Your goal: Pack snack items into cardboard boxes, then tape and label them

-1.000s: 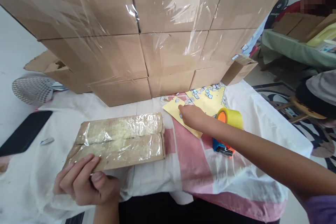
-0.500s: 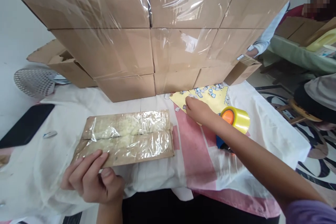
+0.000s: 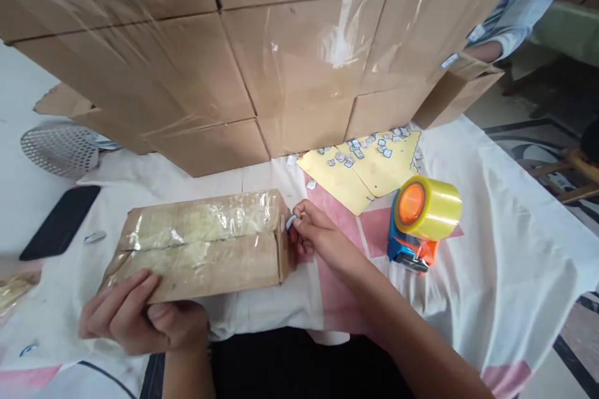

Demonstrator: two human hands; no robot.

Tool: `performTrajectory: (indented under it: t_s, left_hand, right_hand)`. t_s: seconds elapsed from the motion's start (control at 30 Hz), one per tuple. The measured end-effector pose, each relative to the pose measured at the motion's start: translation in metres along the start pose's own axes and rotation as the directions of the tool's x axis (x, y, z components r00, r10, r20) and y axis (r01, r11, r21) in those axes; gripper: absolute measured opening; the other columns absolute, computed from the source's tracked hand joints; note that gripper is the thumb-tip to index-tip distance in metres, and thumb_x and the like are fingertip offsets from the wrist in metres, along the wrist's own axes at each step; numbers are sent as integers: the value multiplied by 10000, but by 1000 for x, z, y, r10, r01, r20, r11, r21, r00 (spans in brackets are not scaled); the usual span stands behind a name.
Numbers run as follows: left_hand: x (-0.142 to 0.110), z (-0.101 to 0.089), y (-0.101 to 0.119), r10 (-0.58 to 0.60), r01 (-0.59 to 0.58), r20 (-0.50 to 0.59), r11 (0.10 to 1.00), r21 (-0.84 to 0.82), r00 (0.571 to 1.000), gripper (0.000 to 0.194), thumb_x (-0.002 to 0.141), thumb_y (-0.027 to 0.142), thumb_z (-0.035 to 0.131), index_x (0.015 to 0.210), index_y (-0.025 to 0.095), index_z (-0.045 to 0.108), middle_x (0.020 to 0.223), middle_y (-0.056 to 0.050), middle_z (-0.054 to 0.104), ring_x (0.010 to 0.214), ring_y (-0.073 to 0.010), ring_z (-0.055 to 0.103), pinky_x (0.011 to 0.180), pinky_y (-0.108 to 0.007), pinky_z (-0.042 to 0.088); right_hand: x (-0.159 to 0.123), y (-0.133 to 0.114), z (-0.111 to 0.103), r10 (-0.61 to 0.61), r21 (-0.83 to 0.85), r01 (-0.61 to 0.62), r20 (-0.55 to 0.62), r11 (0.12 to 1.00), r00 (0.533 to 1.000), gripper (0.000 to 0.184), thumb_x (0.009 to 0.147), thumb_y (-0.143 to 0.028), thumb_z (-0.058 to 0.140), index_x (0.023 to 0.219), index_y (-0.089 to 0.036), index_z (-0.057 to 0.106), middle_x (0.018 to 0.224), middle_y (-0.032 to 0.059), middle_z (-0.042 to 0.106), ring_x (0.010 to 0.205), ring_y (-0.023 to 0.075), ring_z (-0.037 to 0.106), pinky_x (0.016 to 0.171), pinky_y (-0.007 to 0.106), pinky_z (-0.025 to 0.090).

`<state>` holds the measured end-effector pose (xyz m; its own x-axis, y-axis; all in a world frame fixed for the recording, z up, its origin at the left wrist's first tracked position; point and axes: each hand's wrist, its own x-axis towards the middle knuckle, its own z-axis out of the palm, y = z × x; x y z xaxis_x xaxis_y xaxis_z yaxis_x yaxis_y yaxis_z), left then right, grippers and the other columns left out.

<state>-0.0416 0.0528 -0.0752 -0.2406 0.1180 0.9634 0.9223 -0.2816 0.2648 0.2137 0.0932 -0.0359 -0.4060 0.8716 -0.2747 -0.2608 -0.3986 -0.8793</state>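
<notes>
A flat cardboard box (image 3: 201, 246) wrapped in clear tape lies on the cloth-covered table (image 3: 491, 243) in front of me. My left hand (image 3: 135, 321) grips the box's near left corner, fingers curled on its top. My right hand (image 3: 318, 237) pinches a small white sticker (image 3: 291, 221) against the box's right end. Behind the right hand lies a yellow sheet (image 3: 360, 171) strewn with several small stickers.
A tape dispenser (image 3: 418, 221) with a yellow roll stands right of my right hand. A wall of stacked cartons (image 3: 262, 56) fills the back. A black phone (image 3: 60, 221) and a metal skimmer (image 3: 58, 149) lie at left. Another person's sleeve (image 3: 519, 3) shows at upper right.
My right hand left the yellow sheet and came back left to the box's right end with a small sticker. The left hand stayed on the box.
</notes>
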Motion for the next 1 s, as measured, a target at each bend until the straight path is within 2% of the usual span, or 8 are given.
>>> performTrajectory:
  t_s: [0.1,0.23,0.37,0.57,0.7,0.8,1.0]
  left_hand:
    - [3,9,7,-6,7,-63,1000,2,998,256,846,386,411,851,217,603,879,-71,548,957,-289,607,905,-518,469]
    - [4,14,14,-5,6,-91,1000,14,996,251,859,371,383,858,232,592,870,-65,539,999,-298,598,955,-537,447]
    - [-1,10,12,-9,10,-42,1000,24,999,259,888,354,345,908,238,576,963,-86,554,1071,-321,575,991,-580,426]
    - [-4,6,7,-31,30,1,961,276,1000,287,868,332,215,932,264,486,970,-107,517,1066,-328,565,931,-567,469]
    - [4,14,14,31,-27,-21,984,177,999,228,863,287,259,886,273,486,909,-77,494,1007,-315,571,936,-559,461]
    - [8,18,18,37,-30,-32,980,196,999,187,851,284,262,847,268,448,858,-59,459,954,-294,570,920,-531,479]
    - [3,15,7,44,-43,-3,979,198,999,199,843,273,267,879,254,463,898,-67,482,981,-287,574,931,-534,477]
  right_hand:
    - [-2,-2,-8,7,-1,-7,85,1000,996,241,908,-398,614,911,-247,425,744,-70,528,544,90,487,518,214,370]
    - [-8,-4,-16,-7,-107,25,165,994,986,117,1004,-300,484,920,-237,433,800,-39,542,639,110,501,612,248,406]
    - [-11,0,-9,-112,-235,133,103,963,988,165,1037,-246,422,876,-230,452,823,-36,498,721,126,481,668,269,399]
    - [-12,6,4,-174,-395,159,-3,905,985,172,1065,-250,368,915,-246,453,848,-29,543,775,157,521,675,296,377]
    - [-15,5,7,-182,-453,147,-34,879,983,148,1044,-209,361,920,-248,432,879,-17,570,797,169,548,678,304,380]
    - [-16,4,9,-188,-538,140,-34,831,982,117,1019,-179,361,965,-246,439,933,6,607,828,188,583,690,318,386]
    - [-16,4,20,-167,-721,47,-97,691,981,82,991,-176,372,942,-234,407,906,57,624,764,229,607,619,335,334]
